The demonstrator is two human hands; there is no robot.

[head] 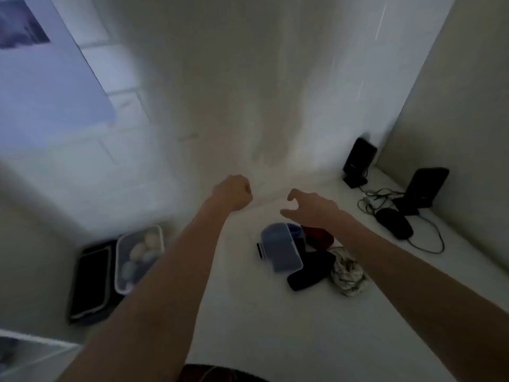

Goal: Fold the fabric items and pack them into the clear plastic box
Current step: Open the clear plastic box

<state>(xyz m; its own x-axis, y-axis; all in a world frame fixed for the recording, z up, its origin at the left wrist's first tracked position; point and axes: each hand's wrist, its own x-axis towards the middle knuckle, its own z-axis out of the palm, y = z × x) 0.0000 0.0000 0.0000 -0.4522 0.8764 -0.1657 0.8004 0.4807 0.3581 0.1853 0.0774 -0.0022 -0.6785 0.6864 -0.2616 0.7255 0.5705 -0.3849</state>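
Fabric items (316, 260) right of box (281, 250)

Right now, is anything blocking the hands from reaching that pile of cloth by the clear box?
Nothing visible does. The right hand hangs open above the red cloth, the left hand is a fist further left. The clear plastic box lies among the fabrics, beside the black cloth.

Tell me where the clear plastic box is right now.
In the head view the clear plastic box sits on the white table below the open right hand, among a red fabric, a black fabric and a patterned fabric.
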